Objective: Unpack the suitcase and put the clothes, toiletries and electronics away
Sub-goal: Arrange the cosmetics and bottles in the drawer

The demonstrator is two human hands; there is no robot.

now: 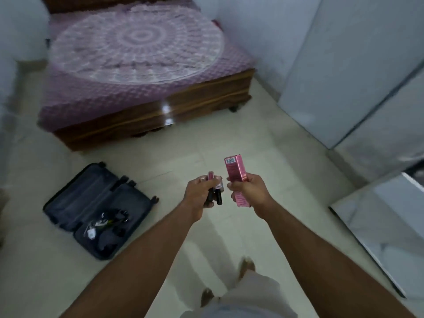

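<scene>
Bare feet [246, 267] and pale shorts [250, 292], bottom centre: nearest the camera, standing on the tiled floor [263, 134].

Left hand [198, 193]: held out over the floor, fingers curled around a small bundle of cosmetic tubes [216, 190]. At least 2 dark-capped ends stick out below the fingers, and a pinkish part shows above them. Exact count cannot be told because of blur.

Right hand [249, 190]: held just beside the left, not touching it. Fingers and thumb are clamped around the lower half of 1 pink box [235, 168]. Box is long and narrow, nearly upright, with a barcode label at its top end.

Suitcase [98, 210]: dark, lying open and flat on the floor, left of the hands and well apart from them. Both halves face up. Far half shows only its lining. Near half holds a loose tangle of cables and small items [106, 222], black and white; what each one is cannot be told.

Bed [142, 72]: beyond the suitcase, wooden frame, purple cover with a round pale pattern.

Wardrobe [358, 72]: pale, along the right side.

Marble-look surface [385, 226]: at the lower right edge, pale with grey veining.
</scene>
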